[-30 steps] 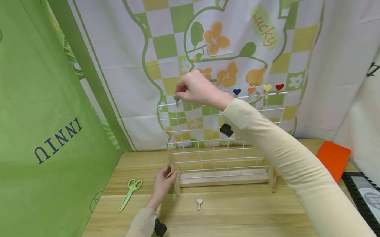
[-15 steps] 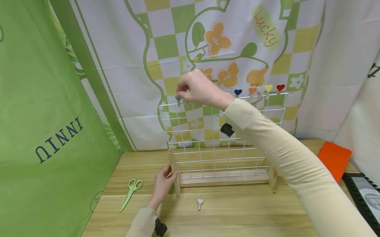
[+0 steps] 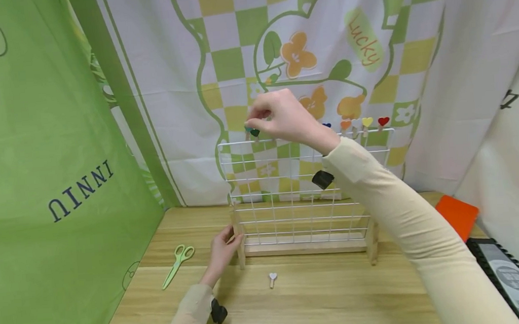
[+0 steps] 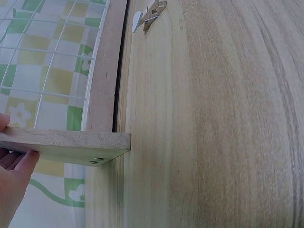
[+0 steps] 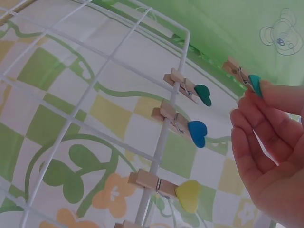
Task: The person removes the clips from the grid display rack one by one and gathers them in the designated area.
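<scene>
My right hand (image 3: 283, 113) pinches a wooden clothespin with a teal heart (image 5: 244, 78) between thumb and fingers. This clothespin is off the wire, above the top bar of a white wire grid rack (image 3: 291, 191). Clipped along that bar in the right wrist view are clothespins with a dark green heart (image 5: 203, 95), a blue heart (image 5: 197, 133) and a yellow heart (image 5: 188, 195). My left hand (image 3: 222, 249) holds the rack's left wooden leg (image 4: 66, 138), thumb and fingers on opposite faces. On the table lies a clothespin with a white heart (image 3: 272, 278).
Green scissors (image 3: 178, 266) lie left of my left hand. At the right are an orange-red card (image 3: 458, 216) and a black spiral notebook (image 3: 513, 274). More heart clothespins, including a red one (image 3: 383, 121), sit on the bar's right part. A patterned cloth (image 3: 221, 30) hangs behind.
My right hand has lifted the teal heart clothespin off the top bar and shifted slightly up and right. The dark green heart clothespin now shows beside it. My left hand stays put.
</scene>
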Action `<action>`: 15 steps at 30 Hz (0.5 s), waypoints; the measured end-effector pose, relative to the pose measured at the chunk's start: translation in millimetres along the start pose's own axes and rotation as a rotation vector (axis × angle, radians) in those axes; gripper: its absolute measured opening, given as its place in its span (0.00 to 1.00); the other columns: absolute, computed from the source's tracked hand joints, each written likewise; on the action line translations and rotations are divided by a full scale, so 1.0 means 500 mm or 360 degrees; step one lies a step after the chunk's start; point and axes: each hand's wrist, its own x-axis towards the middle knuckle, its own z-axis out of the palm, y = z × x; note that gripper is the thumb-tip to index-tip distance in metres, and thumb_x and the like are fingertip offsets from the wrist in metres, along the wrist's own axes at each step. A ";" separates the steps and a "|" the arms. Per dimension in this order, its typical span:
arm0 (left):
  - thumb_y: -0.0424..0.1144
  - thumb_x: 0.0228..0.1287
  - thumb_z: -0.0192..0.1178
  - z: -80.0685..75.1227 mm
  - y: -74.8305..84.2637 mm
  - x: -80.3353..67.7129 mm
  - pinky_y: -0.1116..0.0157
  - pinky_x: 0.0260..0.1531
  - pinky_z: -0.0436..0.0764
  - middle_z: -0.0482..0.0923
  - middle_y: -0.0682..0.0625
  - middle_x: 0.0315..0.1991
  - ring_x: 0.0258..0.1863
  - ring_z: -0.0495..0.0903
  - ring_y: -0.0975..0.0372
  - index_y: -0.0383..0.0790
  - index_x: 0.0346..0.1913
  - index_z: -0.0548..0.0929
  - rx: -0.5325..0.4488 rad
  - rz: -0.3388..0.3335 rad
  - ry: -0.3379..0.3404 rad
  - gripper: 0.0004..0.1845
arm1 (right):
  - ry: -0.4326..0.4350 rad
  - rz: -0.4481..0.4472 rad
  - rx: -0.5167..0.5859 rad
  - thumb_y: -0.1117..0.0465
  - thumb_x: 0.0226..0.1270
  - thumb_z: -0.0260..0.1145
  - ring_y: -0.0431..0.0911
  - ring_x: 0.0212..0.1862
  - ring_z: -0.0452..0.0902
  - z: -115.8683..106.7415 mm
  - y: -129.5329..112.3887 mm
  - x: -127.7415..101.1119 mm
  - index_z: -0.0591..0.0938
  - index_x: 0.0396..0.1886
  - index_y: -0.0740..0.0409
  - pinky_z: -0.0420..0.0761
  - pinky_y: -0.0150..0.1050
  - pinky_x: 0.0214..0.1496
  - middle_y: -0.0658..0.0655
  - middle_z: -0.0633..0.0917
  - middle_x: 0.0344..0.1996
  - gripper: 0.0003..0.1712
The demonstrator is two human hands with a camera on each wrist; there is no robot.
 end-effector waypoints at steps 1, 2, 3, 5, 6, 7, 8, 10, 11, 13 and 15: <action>0.26 0.66 0.61 0.000 0.000 0.000 0.47 0.63 0.78 0.74 0.24 0.60 0.64 0.73 0.37 0.20 0.63 0.72 0.0002 0.0010 -0.0006 0.25 | 0.0015 -0.0010 0.0004 0.62 0.65 0.69 0.47 0.34 0.83 -0.003 -0.001 -0.006 0.88 0.31 0.60 0.87 0.39 0.46 0.57 0.89 0.29 0.06; 0.26 0.66 0.61 0.000 0.000 0.000 0.47 0.63 0.78 0.74 0.24 0.60 0.64 0.73 0.37 0.20 0.63 0.71 0.0001 0.0013 -0.0007 0.25 | 0.0030 -0.0018 0.0006 0.62 0.65 0.69 0.46 0.35 0.83 -0.005 -0.001 -0.012 0.88 0.32 0.60 0.87 0.40 0.48 0.57 0.89 0.30 0.06; 0.26 0.66 0.61 -0.001 0.000 0.000 0.47 0.63 0.78 0.74 0.24 0.60 0.64 0.73 0.37 0.20 0.64 0.71 -0.0004 0.0014 -0.0007 0.25 | 0.0042 -0.0019 0.0011 0.62 0.65 0.70 0.46 0.35 0.84 -0.007 -0.001 -0.019 0.88 0.32 0.60 0.88 0.41 0.48 0.57 0.89 0.30 0.06; 0.26 0.66 0.61 -0.001 0.000 0.000 0.48 0.63 0.78 0.74 0.24 0.60 0.64 0.73 0.36 0.19 0.63 0.71 0.0006 0.0026 -0.0012 0.25 | 0.0059 -0.0013 0.0016 0.61 0.65 0.70 0.46 0.36 0.85 -0.009 -0.001 -0.033 0.89 0.33 0.59 0.88 0.40 0.48 0.57 0.90 0.31 0.06; 0.25 0.66 0.61 -0.001 -0.001 0.001 0.48 0.63 0.78 0.74 0.23 0.60 0.64 0.73 0.36 0.18 0.63 0.71 0.0010 0.0040 -0.0015 0.24 | 0.0063 -0.0010 0.0020 0.61 0.65 0.70 0.46 0.36 0.85 -0.008 0.001 -0.041 0.89 0.33 0.59 0.88 0.40 0.48 0.56 0.90 0.31 0.06; 0.25 0.66 0.61 -0.002 -0.001 0.001 0.48 0.63 0.78 0.74 0.23 0.59 0.64 0.73 0.36 0.18 0.63 0.71 0.0013 0.0050 -0.0016 0.24 | 0.0064 -0.0010 0.0026 0.61 0.65 0.70 0.46 0.36 0.85 -0.007 0.002 -0.049 0.89 0.33 0.58 0.88 0.40 0.47 0.56 0.90 0.31 0.05; 0.25 0.66 0.61 -0.002 -0.002 0.002 0.48 0.62 0.78 0.74 0.23 0.59 0.64 0.73 0.35 0.18 0.63 0.71 0.0012 0.0052 -0.0013 0.24 | 0.0060 -0.0012 0.0035 0.61 0.65 0.71 0.46 0.37 0.85 -0.004 0.004 -0.058 0.89 0.33 0.58 0.88 0.40 0.47 0.56 0.90 0.31 0.05; 0.25 0.66 0.60 -0.002 -0.003 0.002 0.49 0.62 0.79 0.74 0.22 0.59 0.63 0.73 0.35 0.18 0.62 0.71 0.0024 0.0066 -0.0016 0.24 | 0.0050 -0.0016 0.0050 0.61 0.65 0.71 0.46 0.36 0.85 0.005 0.010 -0.076 0.89 0.34 0.58 0.87 0.40 0.46 0.55 0.90 0.31 0.05; 0.25 0.66 0.60 -0.002 -0.003 0.002 0.49 0.61 0.79 0.74 0.22 0.59 0.63 0.73 0.34 0.17 0.62 0.71 0.0027 0.0072 -0.0017 0.24 | 0.0043 -0.0021 0.0056 0.61 0.65 0.71 0.46 0.36 0.85 0.011 0.014 -0.085 0.89 0.34 0.58 0.88 0.40 0.46 0.55 0.89 0.31 0.05; 0.25 0.66 0.60 -0.002 -0.005 0.002 0.51 0.61 0.79 0.74 0.23 0.59 0.63 0.73 0.35 0.18 0.63 0.71 0.0022 0.0052 -0.0019 0.24 | 0.0030 -0.0030 0.0070 0.61 0.64 0.71 0.45 0.36 0.85 0.026 0.022 -0.105 0.89 0.34 0.58 0.88 0.40 0.46 0.55 0.89 0.31 0.05; 0.25 0.66 0.60 -0.001 -0.006 0.003 0.52 0.61 0.79 0.74 0.23 0.60 0.64 0.73 0.35 0.18 0.63 0.71 0.0021 0.0031 -0.0025 0.24 | 0.0016 -0.0030 0.0075 0.62 0.63 0.71 0.45 0.35 0.85 0.043 0.031 -0.125 0.89 0.34 0.59 0.89 0.40 0.45 0.55 0.89 0.30 0.04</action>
